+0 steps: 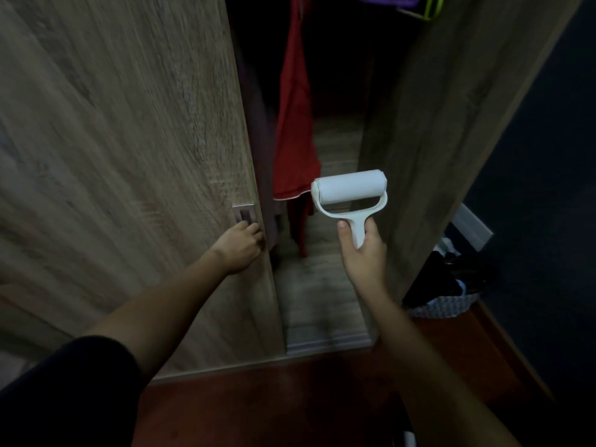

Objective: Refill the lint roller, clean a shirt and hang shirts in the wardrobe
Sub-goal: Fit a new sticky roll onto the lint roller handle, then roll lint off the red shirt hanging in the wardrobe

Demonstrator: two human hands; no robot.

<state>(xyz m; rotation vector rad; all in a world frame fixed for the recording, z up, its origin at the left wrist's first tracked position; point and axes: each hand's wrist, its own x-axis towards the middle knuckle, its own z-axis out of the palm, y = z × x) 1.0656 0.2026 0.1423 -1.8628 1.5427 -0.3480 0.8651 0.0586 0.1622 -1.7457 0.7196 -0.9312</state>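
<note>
My right hand [362,250] grips the handle of a white lint roller [351,191], held upright with its roll on top, in front of the wardrobe opening. My left hand [240,245] has its fingers curled on the edge of the wooden sliding door [122,150], just below its recessed metal handle [244,213]. Inside the dark wardrobe a red shirt [295,124] hangs to the left of the roller. A darker garment [263,150] hangs beside it, partly hidden by the door.
The wardrobe's right side panel [445,124] stands close to my right hand. Purple and green hangers [403,3] show at the top. A woven basket [442,304] with dark clothes sits on the reddish floor [290,398] at the right, against a dark wall [548,188].
</note>
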